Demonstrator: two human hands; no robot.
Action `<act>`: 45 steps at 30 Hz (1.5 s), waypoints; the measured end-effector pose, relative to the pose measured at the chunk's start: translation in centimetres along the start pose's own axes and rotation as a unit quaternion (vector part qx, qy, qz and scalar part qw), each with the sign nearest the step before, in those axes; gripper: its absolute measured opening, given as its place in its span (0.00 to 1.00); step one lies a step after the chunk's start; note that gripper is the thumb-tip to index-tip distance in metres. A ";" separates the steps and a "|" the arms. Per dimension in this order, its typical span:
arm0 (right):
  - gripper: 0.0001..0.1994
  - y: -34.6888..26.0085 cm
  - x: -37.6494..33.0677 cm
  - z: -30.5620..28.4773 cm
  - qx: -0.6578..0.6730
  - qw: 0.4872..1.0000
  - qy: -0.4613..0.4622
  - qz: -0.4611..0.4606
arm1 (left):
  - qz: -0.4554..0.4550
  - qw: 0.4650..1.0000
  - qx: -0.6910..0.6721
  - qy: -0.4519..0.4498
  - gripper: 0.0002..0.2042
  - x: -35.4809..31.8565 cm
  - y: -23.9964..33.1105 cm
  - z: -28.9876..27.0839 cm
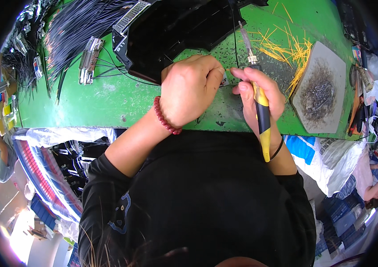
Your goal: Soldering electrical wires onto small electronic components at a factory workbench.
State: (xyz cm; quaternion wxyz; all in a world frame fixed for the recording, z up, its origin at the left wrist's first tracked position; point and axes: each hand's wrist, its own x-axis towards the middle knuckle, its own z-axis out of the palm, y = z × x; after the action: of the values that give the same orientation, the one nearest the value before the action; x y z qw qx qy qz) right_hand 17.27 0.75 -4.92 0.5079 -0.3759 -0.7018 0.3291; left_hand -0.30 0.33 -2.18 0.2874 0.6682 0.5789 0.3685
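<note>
Head view: left hand (189,89) fingers pinch small connector (225,80); right hand (260,95) fingers grip soldering iron (260,102), tip upward.

A single head-worn fisheye camera is looking steeply down from above the person's head, facing a green workbench (109,100) that is curving toward the rim. It is sitting close, with the black-clad torso filling the lower half of the frame.
</note>
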 end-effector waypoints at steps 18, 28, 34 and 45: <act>0.14 0.7 -0.7 -0.6 0.014 0.999 -0.011 -0.035 | 0.007 1.000 -0.008 0.011 0.04 0.0 -0.2 0.3; 0.08 0.5 -0.8 0.3 0.044 0.998 0.035 -0.010 | 0.016 0.999 -0.013 0.025 0.04 -0.1 -0.3 0.5; 0.08 0.4 -0.7 -0.1 0.010 1.000 0.002 -0.024 | 0.044 0.998 -0.011 0.039 0.02 -0.1 -0.4 0.4; 0.14 0.9 -0.6 -0.4 0.015 0.999 -0.016 -0.033 | 0.072 0.996 0.001 0.044 0.02 -0.1 -0.7 0.6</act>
State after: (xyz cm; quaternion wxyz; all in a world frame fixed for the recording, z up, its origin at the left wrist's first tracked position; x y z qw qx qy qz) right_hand 17.91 0.66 -5.86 0.5126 -0.3397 -0.7167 0.3290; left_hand -0.19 0.40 -3.09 0.2333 0.6914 0.5421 0.4167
